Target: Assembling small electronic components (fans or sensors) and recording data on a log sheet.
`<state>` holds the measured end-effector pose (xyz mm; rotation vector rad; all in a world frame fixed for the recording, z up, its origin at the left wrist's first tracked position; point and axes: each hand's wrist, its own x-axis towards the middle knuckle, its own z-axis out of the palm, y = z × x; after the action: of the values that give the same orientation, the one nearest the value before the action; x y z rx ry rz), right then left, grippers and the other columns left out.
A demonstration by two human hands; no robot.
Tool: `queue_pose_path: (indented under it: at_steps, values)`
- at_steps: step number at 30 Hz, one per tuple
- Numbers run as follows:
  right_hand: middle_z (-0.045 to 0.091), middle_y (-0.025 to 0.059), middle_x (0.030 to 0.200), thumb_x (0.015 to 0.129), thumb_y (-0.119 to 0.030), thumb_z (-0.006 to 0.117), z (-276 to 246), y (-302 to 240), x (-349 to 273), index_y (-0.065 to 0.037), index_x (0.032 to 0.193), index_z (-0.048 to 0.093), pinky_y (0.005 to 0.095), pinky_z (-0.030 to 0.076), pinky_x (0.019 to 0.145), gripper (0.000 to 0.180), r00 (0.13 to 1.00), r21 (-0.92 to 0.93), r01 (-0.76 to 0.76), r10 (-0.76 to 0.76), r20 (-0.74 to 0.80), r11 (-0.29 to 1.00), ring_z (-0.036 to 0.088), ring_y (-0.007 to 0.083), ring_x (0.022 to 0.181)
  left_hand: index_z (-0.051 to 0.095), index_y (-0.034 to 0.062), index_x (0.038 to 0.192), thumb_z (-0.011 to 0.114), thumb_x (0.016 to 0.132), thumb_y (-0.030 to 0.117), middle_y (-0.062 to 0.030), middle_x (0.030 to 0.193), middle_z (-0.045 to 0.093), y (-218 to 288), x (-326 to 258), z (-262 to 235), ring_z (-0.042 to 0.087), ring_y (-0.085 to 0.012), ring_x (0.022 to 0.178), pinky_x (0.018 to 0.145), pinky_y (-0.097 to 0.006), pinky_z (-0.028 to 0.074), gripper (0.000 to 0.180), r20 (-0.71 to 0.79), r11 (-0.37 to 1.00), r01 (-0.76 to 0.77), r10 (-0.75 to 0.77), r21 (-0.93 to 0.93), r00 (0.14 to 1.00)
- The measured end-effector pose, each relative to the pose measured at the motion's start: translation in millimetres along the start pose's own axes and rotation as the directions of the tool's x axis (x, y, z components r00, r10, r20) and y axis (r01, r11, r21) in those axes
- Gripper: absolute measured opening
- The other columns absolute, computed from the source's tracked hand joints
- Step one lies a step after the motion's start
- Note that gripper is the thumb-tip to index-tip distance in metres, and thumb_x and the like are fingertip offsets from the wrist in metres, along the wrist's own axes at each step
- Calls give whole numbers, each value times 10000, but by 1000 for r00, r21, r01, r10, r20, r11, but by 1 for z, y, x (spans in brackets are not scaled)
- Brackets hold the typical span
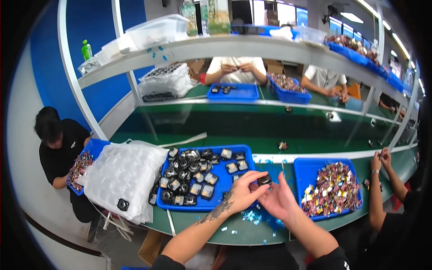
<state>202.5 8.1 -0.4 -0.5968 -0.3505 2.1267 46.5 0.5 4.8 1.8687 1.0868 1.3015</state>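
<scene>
A small black camera unit with a round lens is pinched between the thumb and forefinger of my left hand. Close beside it is my right hand, palm turned up, thumb raised and fingers stretched toward the unit; some fingertips are hidden behind the left hand. To the left lies a blue tray with many similar black units, some showing pale square faces. A second blue tray on the right is heaped with small pink, silver and yellow parts.
Blue film scraps litter the green table. Bubble-wrapped stacks stand left, one black unit on top. A shelf crosses above a green conveyor. A co-worker's arms are at right; others sit across and far left.
</scene>
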Motion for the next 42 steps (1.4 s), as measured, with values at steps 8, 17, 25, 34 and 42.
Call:
queue_pose_path:
  at_steps: [8,17,25,34,42]
  values:
    - [633,63,830,989,-473,417,-28,-47,-14,-5,1032,600,259,513,687,504,974,40,8,-17,225,999,613,171,769,604,55,925,360,1022,405,-75,739,638,-10,7,-13,610,-166,684,678,-301,492,437,35,392,340,-609,-855,792]
    - [249,243,1508,1022,-423,323,29,-108,-35,37,1458,162,416,239,1157,654,852,73,410,-411,324,909,251,318,1415,614,50,889,339,1022,442,-81,749,660,-28,26,-13,617,-157,633,628,-282,515,497,-8,578,361,-538,-732,843]
    - [317,284,1462,899,62,382,24,-88,-42,67,1450,217,367,327,1117,576,787,-327,616,-579,213,717,351,335,1367,609,48,907,394,1001,468,-92,733,665,-23,6,-5,643,-157,628,579,-270,525,481,-25,551,399,-608,-733,794]
    - [446,228,1394,955,-66,417,-32,-146,-45,-64,1439,360,334,423,1019,487,710,-650,602,-684,170,464,501,298,1257,649,37,965,358,1018,441,-73,704,664,-19,15,-9,631,-132,580,562,-253,518,501,-28,637,390,-543,-665,839]
    - [537,146,1333,915,17,445,-53,-171,-31,-52,1320,497,401,367,1081,414,570,-788,198,-585,577,-583,488,301,1271,603,29,991,333,1027,428,-35,666,552,-22,21,-6,571,-143,618,639,-297,501,483,87,532,391,-507,-751,857]
